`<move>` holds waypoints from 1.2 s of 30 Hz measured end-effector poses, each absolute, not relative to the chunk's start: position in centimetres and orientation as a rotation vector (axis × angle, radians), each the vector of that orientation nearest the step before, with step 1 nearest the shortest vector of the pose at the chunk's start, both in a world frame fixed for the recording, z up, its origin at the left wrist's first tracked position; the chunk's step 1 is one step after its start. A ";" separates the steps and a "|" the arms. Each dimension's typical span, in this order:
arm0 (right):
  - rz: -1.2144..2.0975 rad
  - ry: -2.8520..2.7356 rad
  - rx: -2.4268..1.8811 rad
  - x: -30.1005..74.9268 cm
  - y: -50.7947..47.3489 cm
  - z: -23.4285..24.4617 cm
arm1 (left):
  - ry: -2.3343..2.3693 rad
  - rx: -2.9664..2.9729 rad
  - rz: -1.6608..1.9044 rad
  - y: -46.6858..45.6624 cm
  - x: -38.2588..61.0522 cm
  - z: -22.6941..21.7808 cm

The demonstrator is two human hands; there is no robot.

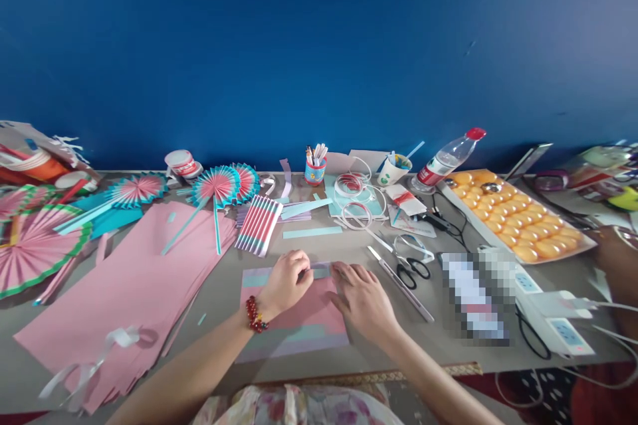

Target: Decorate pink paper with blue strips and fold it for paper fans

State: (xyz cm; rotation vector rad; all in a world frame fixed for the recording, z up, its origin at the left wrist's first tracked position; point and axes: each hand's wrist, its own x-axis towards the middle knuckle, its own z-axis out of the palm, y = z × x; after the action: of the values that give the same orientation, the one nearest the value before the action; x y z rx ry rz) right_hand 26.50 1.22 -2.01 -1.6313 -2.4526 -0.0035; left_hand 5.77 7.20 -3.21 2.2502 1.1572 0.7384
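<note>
A pink paper sheet (309, 312) with pale blue and lilac strips along its near and far sides lies flat in front of me. My left hand (285, 285), with a red bead bracelet (255, 315) at its wrist, pinches the sheet's far edge between curled fingers. On the far right corner rests my right hand (363, 292), palm down with its fingers stretched out. Behind them lies a pleated strip-edged paper (259, 224). To the right are scissors (413, 272) and a slim white-and-pink cutter or pen-like tool (401, 284).
Pink sheets (124, 265) are stacked at left beside several paper fans (216, 187). A pen cup (316, 169), coiled white cord (353, 202) and bottle (441, 163) stand along the wall. At right are a tray of orange domes (508, 212), a power strip (558, 332) and another person's arm (618, 272).
</note>
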 end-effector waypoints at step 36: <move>0.296 -1.867 -1.828 29.5 1.8 -3.0 | 0.983 2.911 0.395 6.4 7.2 -2.5</move>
State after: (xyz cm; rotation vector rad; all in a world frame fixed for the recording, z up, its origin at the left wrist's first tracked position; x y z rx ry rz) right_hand 29.47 1.82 -2.95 -1.8276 -1.8670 0.2960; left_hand 7.16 6.39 -2.46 2.9109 0.9828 0.3951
